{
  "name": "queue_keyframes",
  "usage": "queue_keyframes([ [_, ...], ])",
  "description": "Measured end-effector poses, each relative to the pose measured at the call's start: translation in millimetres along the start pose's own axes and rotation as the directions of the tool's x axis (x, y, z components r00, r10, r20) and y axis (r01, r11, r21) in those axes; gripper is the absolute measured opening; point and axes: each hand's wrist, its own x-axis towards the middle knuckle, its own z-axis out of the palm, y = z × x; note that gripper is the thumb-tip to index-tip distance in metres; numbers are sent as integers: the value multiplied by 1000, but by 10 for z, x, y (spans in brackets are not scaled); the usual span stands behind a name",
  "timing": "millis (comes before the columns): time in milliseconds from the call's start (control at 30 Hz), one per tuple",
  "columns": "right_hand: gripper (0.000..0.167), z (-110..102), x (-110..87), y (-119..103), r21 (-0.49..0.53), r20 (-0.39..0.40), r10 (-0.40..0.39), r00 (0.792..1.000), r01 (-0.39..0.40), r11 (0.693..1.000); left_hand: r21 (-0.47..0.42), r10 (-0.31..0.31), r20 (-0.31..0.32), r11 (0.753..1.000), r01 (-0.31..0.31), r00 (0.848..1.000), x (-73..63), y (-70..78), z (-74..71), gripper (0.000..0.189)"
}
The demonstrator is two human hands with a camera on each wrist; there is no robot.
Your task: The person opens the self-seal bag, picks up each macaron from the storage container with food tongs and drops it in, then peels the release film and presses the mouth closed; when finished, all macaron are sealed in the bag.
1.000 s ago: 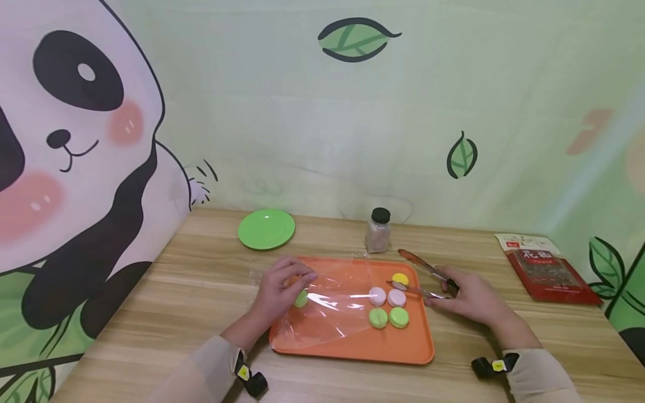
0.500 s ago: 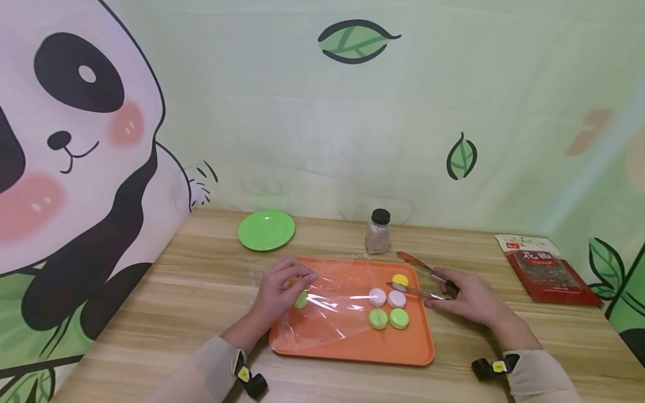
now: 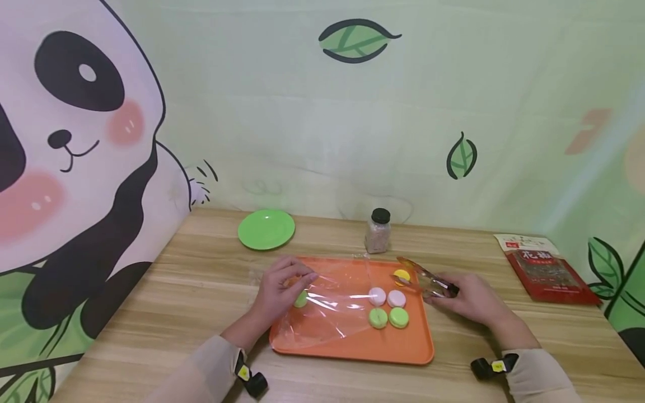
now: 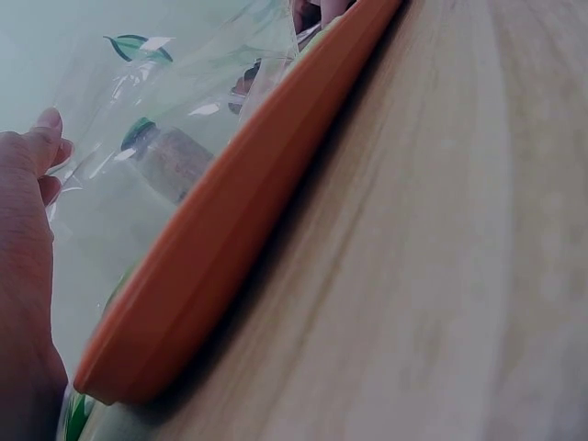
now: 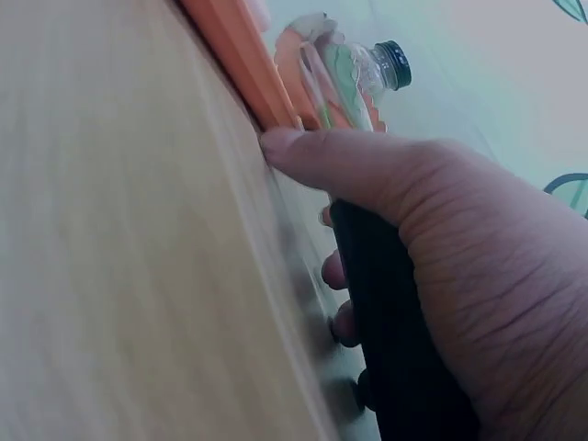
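My left hand (image 3: 279,285) pinches the upper edge of a clear plastic bag (image 3: 327,322) spread over the left of the orange tray (image 3: 393,347). A green macaron (image 3: 301,300) shows through the bag beside that hand. In my right hand (image 3: 471,294) are metal tongs (image 3: 432,280), whose tips lie around a yellow macaron (image 3: 401,275) at the tray's back right corner. Two pink macarons (image 3: 396,298) and two green macarons (image 3: 399,317) sit in rows in front of it. The right wrist view shows the tongs' black handle (image 5: 390,322) under the thumb.
Behind the tray stands a glass jar (image 3: 378,232) with a black lid. A green plate (image 3: 266,229) lies at the back left. At the right is a red spice packet (image 3: 549,271). The wooden table (image 3: 191,291) ends at a printed backdrop.
The tongs have closed inward, their arms now nearer each other around the yellow macaron, which has shifted slightly. The left hand and bag have stayed in place.
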Motion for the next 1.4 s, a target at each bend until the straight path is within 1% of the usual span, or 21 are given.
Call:
queue_keyframes([
  [33,37,3,-2,7,13,10,12,1000,-12,1000,0,0,0,1000,0,1000,-1,1,2,9],
  [100,41,2,-2,16,32,30,18,999,-19,999,-2,-3,2,1000,3,1000,-2,5,2,9],
  [200,42,-6,8,21,50,39,-3,999,1,999,-2,-9,2,1000,9,1000,0,10,-2,8],
  [267,41,-12,17,17,45,38,-12,999,10,999,0,-12,0,1000,12,1000,3,9,-5,8],
  [467,29,-36,35,-37,-16,44,-40,998,41,999,-4,-17,0,1000,17,1000,8,5,-10,7],
  [567,25,-57,38,-92,-56,49,-57,997,60,997,-6,-1,-4,1000,1,1000,7,2,-4,8],
  [667,24,-57,34,-121,-71,50,-56,997,59,996,-10,16,-9,1000,-16,1000,7,1,8,9],
  [733,24,-40,24,-114,-43,42,-44,998,45,998,-12,21,-10,1000,-21,1000,6,1,16,9],
  [900,22,-14,-5,-80,79,25,24,999,-26,997,-12,18,-6,1000,-18,1000,4,0,21,9],
  [967,23,-9,-2,-73,99,25,37,999,-40,994,-11,15,-4,1000,-15,1000,2,-1,14,9],
  [1200,20,13,8,-39,105,6,1,1000,-2,994,-20,4,1,1000,-4,1000,12,2,-1,2],
  [1400,20,12,-6,-53,110,-4,6,1000,-5,994,-12,4,-5,1000,-4,1000,14,1,4,7],
])
